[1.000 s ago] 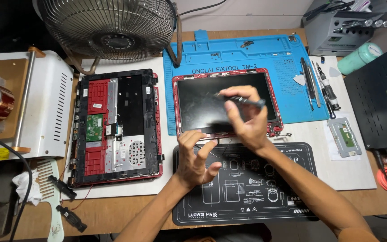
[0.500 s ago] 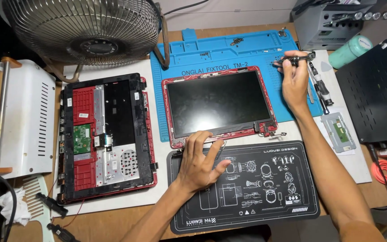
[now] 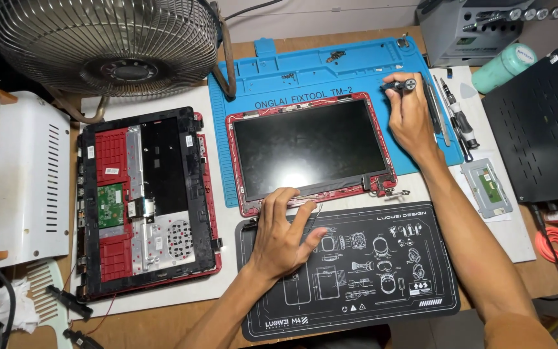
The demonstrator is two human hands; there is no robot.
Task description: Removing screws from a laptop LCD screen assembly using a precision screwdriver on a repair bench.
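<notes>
1. The bench was pretty crowded. A big metal fan [image 3: 108,55] sat at the back left, and one of its legs came down onto the blue repair mat [image 3: 330,71].
2. Left of the mat lay an opened laptop base [image 3: 146,200], red and black, with its green board showing. A white metal box [image 3: 24,174] stood further left.
3. A black case [image 3: 544,126] took up the right edge, with a teal bottle [image 3: 504,66] behind it and a loose touchpad [image 3: 485,187] in front of it.
4. A few spare tools [image 3: 456,119] lay in a row just right of the working hand, pretty close to it.
5. The laptop screen [image 3: 310,150], in its red frame, lay flat, mostly on the blue mat, with its bottom edge hanging off toward the black mat [image 3: 382,271].
6. The left hand [image 3: 282,236] was spread wide and flat, fingertips pressing the screen's bottom edge, palm on the black mat. It gripped nothing.
7. The right hand [image 3: 408,116] was curled around a small screwdriver [image 3: 400,84] at the screen's top right corner, fingers closed on the handle.
</notes>
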